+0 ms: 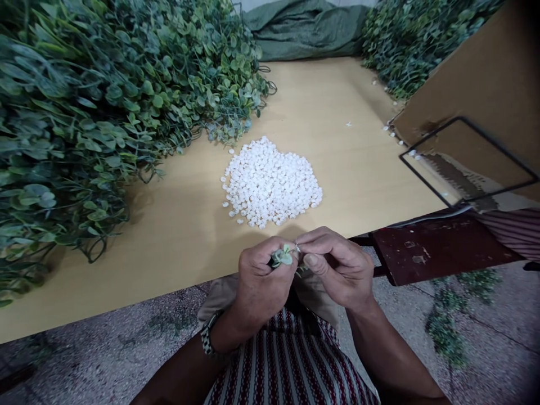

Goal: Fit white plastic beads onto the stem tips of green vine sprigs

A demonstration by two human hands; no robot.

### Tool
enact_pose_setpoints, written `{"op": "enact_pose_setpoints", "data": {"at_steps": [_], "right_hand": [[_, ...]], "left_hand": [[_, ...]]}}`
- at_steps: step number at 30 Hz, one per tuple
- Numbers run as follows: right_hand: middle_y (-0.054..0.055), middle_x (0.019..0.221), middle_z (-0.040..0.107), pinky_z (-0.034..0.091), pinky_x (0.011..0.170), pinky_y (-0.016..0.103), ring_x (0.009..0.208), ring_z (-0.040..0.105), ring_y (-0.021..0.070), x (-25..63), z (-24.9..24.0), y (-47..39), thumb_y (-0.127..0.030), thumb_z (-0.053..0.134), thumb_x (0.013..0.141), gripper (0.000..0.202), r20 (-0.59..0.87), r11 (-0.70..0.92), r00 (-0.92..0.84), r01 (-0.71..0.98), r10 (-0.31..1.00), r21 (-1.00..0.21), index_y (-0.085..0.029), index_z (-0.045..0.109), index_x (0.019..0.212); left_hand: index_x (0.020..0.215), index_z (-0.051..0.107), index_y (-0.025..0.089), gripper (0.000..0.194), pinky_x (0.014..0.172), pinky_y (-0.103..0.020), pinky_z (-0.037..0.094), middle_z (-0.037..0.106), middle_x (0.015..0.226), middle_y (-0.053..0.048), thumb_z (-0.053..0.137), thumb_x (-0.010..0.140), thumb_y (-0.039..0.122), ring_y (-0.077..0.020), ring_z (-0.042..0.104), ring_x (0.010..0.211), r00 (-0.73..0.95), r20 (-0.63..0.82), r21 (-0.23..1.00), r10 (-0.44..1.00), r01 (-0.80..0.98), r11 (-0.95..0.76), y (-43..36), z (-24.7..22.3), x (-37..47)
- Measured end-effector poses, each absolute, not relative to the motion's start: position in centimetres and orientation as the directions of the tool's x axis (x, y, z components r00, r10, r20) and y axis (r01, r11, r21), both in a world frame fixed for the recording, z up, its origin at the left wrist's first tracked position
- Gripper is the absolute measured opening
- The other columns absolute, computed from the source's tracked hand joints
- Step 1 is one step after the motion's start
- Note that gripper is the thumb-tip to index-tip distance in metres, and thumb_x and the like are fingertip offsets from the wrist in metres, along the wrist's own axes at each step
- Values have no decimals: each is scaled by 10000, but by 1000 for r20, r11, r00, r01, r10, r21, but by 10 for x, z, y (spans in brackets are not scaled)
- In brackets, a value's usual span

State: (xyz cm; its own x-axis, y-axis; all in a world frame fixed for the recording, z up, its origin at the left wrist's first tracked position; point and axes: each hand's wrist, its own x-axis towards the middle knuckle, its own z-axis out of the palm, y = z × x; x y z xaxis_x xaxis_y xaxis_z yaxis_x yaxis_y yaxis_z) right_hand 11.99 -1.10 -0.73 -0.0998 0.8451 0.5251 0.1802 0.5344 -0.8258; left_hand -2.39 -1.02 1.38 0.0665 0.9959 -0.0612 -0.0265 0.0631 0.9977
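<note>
My left hand (265, 278) is closed around a sprig of artificial leaves (283, 256), whose pale green tips stick out between thumb and forefinger. Against it, my right hand (340, 267) pinches a small whitish piece (297, 247) at the sprig's end; its exact shape is too small to tell. The fingertips of both hands meet just over the table's front edge. Beyond them lies a heap of small round white plastic pieces (272, 183) on the wooden-coloured table (181, 219).
Piled artificial greenery (126, 84) covers the table's left side, with more greenery (422, 45) at the back right. A green cloth sack (307, 31) lies at the back. At right stand a torn cardboard box (476, 90), a black wire frame (500, 145) and a dark red stool (442, 247).
</note>
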Motion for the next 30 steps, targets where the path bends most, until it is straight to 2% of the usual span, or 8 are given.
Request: {"op": "enact_pose_setpoints", "data": {"at_steps": [2,5,13,18,21,24,28,30], "right_hand": [[64,880,734,571,710,351,850,691,205,126,-3,-10,-132,587,874,166,505,526,-150,211,850,-824,-211,700,965],[50,898,711,549,747,353,876,668,196,130,6,-7,-122,596,875,187,536,533,-73,283,841,-797,-226,690,998],[15,754,595,478,625,291,721,576,145,122,21,-6,-128,578,896,92,534,587,-245,297,809,-753,-197,625,858],[13,753,576,457,634,296,728,563,149,126,13,-13,-141,543,908,96,500,541,-206,312,841,-781,-204,567,840],[14,747,566,451,620,287,711,552,142,124,10,-18,-123,531,899,99,512,547,-195,332,837,-768,-196,554,836],[13,738,567,457,606,284,694,550,142,122,11,-21,-108,523,892,109,526,558,-192,351,829,-752,-194,551,831],[8,730,583,475,585,264,683,568,137,131,10,-8,-98,511,905,114,567,608,-228,375,792,-699,-188,569,866],[21,766,607,493,604,268,714,588,145,140,5,7,-93,510,910,121,612,623,-210,497,762,-605,-186,585,895]], "left_hand": [[607,619,156,131,473,-196,359,538,535,20,594,732,184,-89,430,493,92,-57,998,994,14,56,-8,15,-24],[638,609,156,107,502,-200,378,552,561,22,598,737,194,-93,458,514,159,-67,996,985,67,57,-6,17,-25],[628,477,180,123,496,-198,333,419,560,59,553,721,152,-83,376,522,303,-23,988,953,154,-26,-11,23,-25],[791,575,177,62,582,-216,441,545,693,11,565,757,126,-114,506,616,204,155,979,967,98,-177,-16,21,-27],[770,614,172,94,646,-234,484,583,747,-24,567,789,92,-136,570,698,174,310,944,935,61,-324,-16,16,-25],[730,635,164,136,610,-220,482,589,709,-19,583,796,57,-126,578,660,173,386,917,906,34,-397,-15,12,-24],[717,661,155,149,582,-199,464,600,673,-8,602,800,46,-108,568,625,142,370,929,918,-31,-370,-13,8,-27],[709,674,163,156,589,-187,458,606,671,1,617,797,48,-99,564,630,98,305,951,947,-88,-297,-11,5,-29]]}}
